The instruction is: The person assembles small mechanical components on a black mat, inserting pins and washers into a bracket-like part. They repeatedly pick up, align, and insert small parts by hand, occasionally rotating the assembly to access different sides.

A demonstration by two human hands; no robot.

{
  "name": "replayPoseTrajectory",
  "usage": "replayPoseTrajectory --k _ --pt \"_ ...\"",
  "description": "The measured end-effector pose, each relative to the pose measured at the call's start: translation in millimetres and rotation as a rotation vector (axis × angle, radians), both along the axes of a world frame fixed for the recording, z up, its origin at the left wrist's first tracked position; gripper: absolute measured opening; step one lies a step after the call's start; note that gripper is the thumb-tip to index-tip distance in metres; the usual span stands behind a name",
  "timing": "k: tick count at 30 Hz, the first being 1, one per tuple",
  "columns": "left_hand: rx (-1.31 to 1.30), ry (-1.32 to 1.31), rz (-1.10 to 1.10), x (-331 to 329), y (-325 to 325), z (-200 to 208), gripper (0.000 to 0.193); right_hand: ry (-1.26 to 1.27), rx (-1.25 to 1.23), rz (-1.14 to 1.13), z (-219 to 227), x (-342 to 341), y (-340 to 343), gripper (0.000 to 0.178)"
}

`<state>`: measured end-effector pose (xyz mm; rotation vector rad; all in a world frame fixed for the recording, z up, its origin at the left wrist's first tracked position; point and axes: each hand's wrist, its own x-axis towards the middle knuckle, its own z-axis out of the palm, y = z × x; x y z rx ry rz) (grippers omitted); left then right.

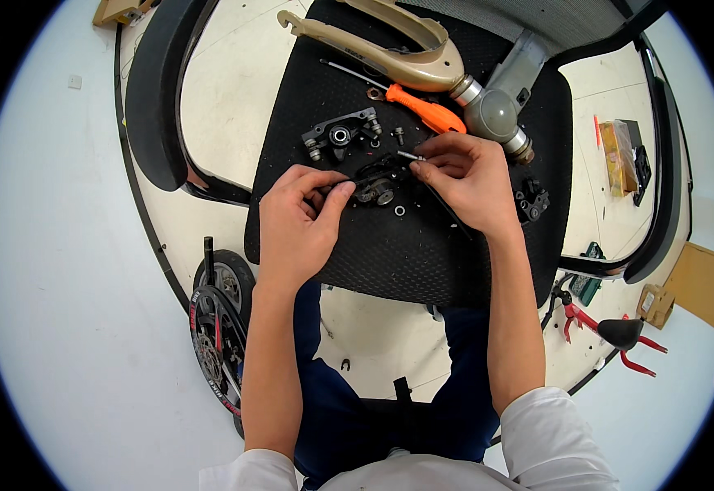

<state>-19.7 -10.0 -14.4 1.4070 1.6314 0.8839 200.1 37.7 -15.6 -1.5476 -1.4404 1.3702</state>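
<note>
On a black office chair seat lies a small black metal bracket with a bearing. My left hand grips its left end between thumb and fingers. My right hand pinches a small silver bolt right above the bracket's right end. A second black bracket with bearings lies just beyond. A small washer sits on the seat between my hands.
An orange-handled screwdriver and a tan metal frame arm with a grey joint lie at the seat's back. Another black part rests right of my right hand. A small wheel and red-handled pliers lie on the floor.
</note>
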Motion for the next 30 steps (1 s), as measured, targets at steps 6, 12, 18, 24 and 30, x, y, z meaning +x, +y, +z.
replayPoseTrajectory --k 6,12,18,24,30 --pt "0.023 0.027 0.005 0.3 -0.3 -0.8 0.013 0.017 0.131 0.003 -5.8 3.3 0.8 0.019" --pt "0.040 0.032 0.009 0.8 -0.4 -0.5 0.013 0.029 0.158 -0.001 -3.0 -1.7 0.8 0.018" --pt "0.026 0.012 0.019 1.8 -0.5 0.3 0.013 0.061 0.139 -0.039 -3.5 -4.2 0.2 0.015" --pt "0.037 0.023 0.013 3.0 -0.2 1.5 0.014 0.077 0.157 -0.047 -8.1 -5.5 -0.2 0.015" --pt "0.075 0.009 0.027 4.2 0.1 -0.4 0.014 0.080 0.203 -0.022 -10.7 -6.6 -0.5 0.015"
